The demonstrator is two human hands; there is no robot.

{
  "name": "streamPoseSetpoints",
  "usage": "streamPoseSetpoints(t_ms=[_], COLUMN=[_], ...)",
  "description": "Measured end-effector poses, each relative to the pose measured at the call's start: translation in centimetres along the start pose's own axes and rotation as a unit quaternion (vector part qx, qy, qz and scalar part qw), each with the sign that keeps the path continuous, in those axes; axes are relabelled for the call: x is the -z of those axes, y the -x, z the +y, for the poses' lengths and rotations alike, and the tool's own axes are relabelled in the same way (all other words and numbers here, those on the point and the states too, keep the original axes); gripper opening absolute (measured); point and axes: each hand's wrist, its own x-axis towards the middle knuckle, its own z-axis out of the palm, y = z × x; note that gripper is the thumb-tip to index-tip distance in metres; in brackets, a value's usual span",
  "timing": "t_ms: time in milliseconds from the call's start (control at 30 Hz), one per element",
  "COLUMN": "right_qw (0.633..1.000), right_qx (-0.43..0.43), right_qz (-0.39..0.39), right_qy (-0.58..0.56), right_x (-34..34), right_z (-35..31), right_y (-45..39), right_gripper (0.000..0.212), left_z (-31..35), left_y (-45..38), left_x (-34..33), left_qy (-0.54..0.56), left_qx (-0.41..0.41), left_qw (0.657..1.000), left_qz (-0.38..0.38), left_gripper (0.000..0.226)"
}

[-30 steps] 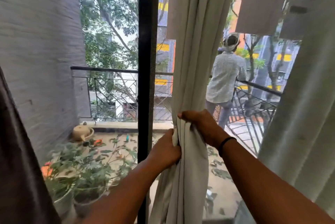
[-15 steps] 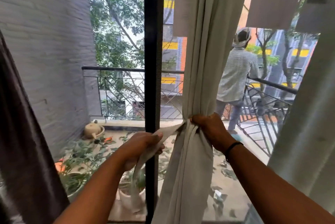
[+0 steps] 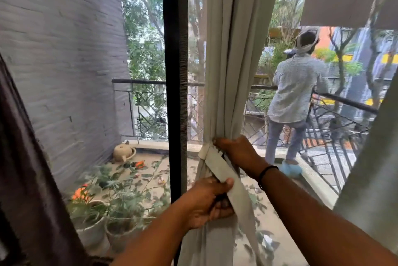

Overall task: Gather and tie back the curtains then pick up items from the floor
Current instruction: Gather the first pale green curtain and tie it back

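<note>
Both hands grip by the black door frame: right hand bunches the curtain, left hand now pulls the tie strap down across it. Probably no knot yet, though it is blurry.

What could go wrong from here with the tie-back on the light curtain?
1. The left hand grips only the loose end of the tie-back strip; if it slips before a knot forms, the wrap may loosen.
2. The right hand alone pinches the gathered curtain; letting go too soon could let the folds spread.
3. Pulling the strip hard downward may drag the bunch lower, leaving an uneven tie.
</note>
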Motion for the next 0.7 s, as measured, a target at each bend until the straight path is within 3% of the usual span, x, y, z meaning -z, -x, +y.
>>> streamPoseSetpoints(t_ms=[67, 100, 133, 167, 200, 233, 300, 367, 400, 433, 533, 567, 633, 700], right_qw=[0.999, 0.999, 0.998, 0.997, 0.996, 0.995, 0.993, 0.987, 0.984, 0.981, 0.978, 0.978, 0.977, 0.971], right_qx=[-0.024, -0.04, -0.054, -0.064, -0.07, -0.072, -0.075, -0.077, -0.075, -0.067, -0.039, -0.036, -0.049, -0.094], right_qz=[-0.018, -0.027, -0.037, -0.049, -0.061, -0.071, -0.087, -0.115, -0.134, -0.153, -0.19, -0.195, -0.205, -0.211], right_qy=[-0.014, -0.021, -0.019, -0.01, -0.002, -0.005, -0.034, -0.077, -0.093, -0.099, -0.081, -0.066, -0.041, -0.061], right_x=[0.3, 0.5, 0.8, 1.2, 1.5, 1.9, 2.5, 3.0, 3.2, 3.3, 3.0, 2.8, 2.4, 1.9], right_z=[0.5, 0.7, 1.0, 1.3, 1.6, 1.9, 2.4, 2.6, 2.5, 2.3, 2.0, 1.9, 1.9, 1.8], right_y=[-0.3, -0.3, -0.3, -0.3, -0.2, -0.1, 0.1, 0.3, 0.4, 0.7, 1.6, 1.9, 2.2, 2.6], right_gripper=[0.004, 0.005, 0.007, 0.012, 0.015, 0.015, 0.012, 0.014, 0.017, 0.018, 0.013, 0.018, 0.025, 0.029], left_z=[-0.1, 0.0, 0.0, -0.1, -0.1, 0.1, 0.5, 0.4, 0.1, -0.3, -0.8, -1.1, -2.0, -2.2], left_y=[-1.1, -1.5, -1.9, -2.2, -2.4, -2.4, -2.7, -3.5, -3.9, -4.2, -4.9, -5.2, -6.1, -6.5], left_x=[-1.2, -1.4, -1.3, -1.0, -0.6, -0.3, 0.4, 1.2, 1.4, 1.6, 0.9, 0.7, 0.7, 0.8], left_qy=[-0.073, -0.188, -0.352, -0.516, -0.62, -0.665, -0.687, -0.666, -0.634, -0.581, -0.338, -0.273, -0.224, -0.189], left_qx=[-0.033, -0.066, -0.106, -0.149, -0.191, -0.225, -0.282, -0.351, -0.383, -0.409, -0.423, -0.414, -0.412, -0.4], left_qw=[0.995, 0.974, 0.914, 0.809, 0.701, 0.631, 0.557, 0.524, 0.531, 0.573, 0.786, 0.831, 0.857, 0.88], left_qz=[0.062, 0.109, 0.17, 0.24, 0.295, 0.331, 0.373, 0.399, 0.41, 0.409, 0.297, 0.252, 0.214, 0.173], left_gripper=[0.024, 0.027, 0.035, 0.045, 0.056, 0.065, 0.078, 0.088, 0.091, 0.092, 0.099, 0.109, 0.115, 0.103])
